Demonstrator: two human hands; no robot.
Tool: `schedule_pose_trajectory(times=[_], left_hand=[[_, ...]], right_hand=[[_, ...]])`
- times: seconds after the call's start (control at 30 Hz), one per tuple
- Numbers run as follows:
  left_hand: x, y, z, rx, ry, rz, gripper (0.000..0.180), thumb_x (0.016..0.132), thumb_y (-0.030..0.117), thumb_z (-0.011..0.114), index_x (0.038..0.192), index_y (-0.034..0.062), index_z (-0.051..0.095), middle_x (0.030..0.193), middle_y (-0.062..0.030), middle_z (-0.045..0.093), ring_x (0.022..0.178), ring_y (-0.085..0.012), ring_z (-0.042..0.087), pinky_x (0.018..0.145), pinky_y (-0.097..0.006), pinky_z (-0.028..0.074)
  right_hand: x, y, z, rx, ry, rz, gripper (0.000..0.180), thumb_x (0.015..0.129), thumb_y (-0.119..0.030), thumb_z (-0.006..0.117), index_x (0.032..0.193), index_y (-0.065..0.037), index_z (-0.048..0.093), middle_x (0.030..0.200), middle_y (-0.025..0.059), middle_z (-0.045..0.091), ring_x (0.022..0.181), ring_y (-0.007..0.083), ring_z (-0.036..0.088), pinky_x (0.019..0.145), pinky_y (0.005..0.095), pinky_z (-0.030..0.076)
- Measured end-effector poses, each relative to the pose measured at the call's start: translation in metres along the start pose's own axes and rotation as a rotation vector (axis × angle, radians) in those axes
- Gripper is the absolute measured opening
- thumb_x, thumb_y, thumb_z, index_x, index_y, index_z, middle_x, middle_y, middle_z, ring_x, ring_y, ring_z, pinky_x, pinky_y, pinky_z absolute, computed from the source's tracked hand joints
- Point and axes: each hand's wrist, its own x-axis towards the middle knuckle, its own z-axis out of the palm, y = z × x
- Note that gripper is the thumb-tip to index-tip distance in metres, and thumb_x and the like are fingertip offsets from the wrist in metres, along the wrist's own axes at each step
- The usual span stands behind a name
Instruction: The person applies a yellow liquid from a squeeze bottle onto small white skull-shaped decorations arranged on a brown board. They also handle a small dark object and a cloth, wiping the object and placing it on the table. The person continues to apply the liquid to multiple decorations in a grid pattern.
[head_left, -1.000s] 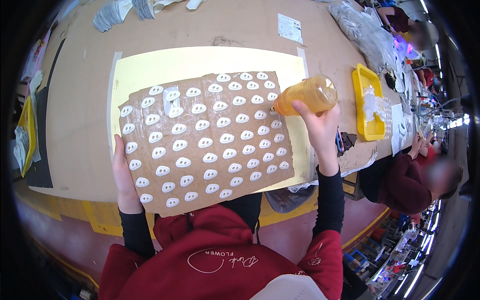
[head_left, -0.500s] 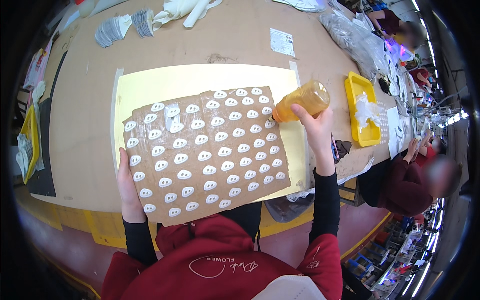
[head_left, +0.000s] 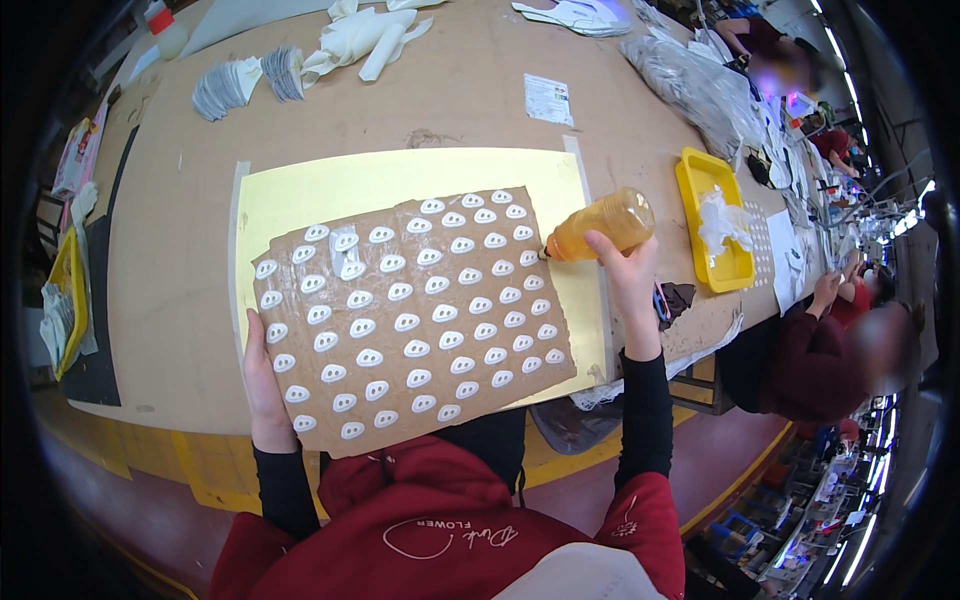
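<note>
A person in a dark red sweatshirt works at a long brown table [head_left: 170, 250], seen from above. The left hand [head_left: 262, 385] lies flat, fingers loosely extended, on the near left edge of a brown cardboard sheet [head_left: 415, 325], steadying it rather than gripping it. The sheet carries rows of small white oval pieces [head_left: 405, 322] and rests on a pale yellow rectangular mat [head_left: 330, 190]. The right hand [head_left: 622, 272] is closed around a translucent amber plastic squeeze bottle [head_left: 600, 224], tipped on its side with the nozzle pointing left, touching or just beside the sheet's far right edge. Whether anything has been squeezed onto the pieces cannot be told; all look alike, so the work seems early or at that far right corner. Far across the table lie stacks of grey cut pieces [head_left: 225, 88] and white cloth gloves [head_left: 365, 35]. To the right sits a yellow plastic tray [head_left: 712, 225], and beyond it another seated person's sleeve [head_left: 810, 360].
</note>
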Motion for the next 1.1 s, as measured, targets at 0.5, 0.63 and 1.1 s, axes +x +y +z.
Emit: schedule_pose_trajectory(times=[0.5,0.63,1.1], left_hand=[[-0.007,-0.007,0.019,0.061,-0.132,0.140,0.049,0.102,0.041,0.036,0.134,0.0052,0.043,0.126,-0.0113,0.055,0.111,-0.0213,0.056,0.095,-0.036,0.046],[0.000,-0.002,0.002,0.019,-0.050,0.031,0.050,0.102,0.042,0.036,0.134,0.0050,0.044,0.125,-0.0096,0.056,0.110,-0.0204,0.056,0.095,-0.035,0.045],[0.000,0.002,0.004,-0.005,0.007,-0.016,0.050,0.101,0.043,0.038,0.132,0.0055,0.046,0.123,-0.0086,0.057,0.108,-0.0188,0.057,0.093,-0.034,0.046]], right_hand=[[-0.020,0.018,0.006,0.475,0.098,0.110,0.039,0.085,-0.023,0.071,0.112,0.001,0.056,0.091,0.0048,0.064,0.075,0.0115,0.060,0.062,0.0244,0.046],[-0.013,0.017,0.000,0.771,0.247,0.164,0.045,0.091,-0.037,0.061,0.119,-0.004,0.049,0.099,0.0033,0.060,0.076,0.0101,0.058,0.055,0.0214,0.041],[-0.017,0.019,0.023,0.406,0.295,0.044,0.028,0.088,-0.021,0.067,0.104,-0.001,0.056,0.093,0.0056,0.062,0.076,0.0115,0.057,0.058,0.0253,0.044]])
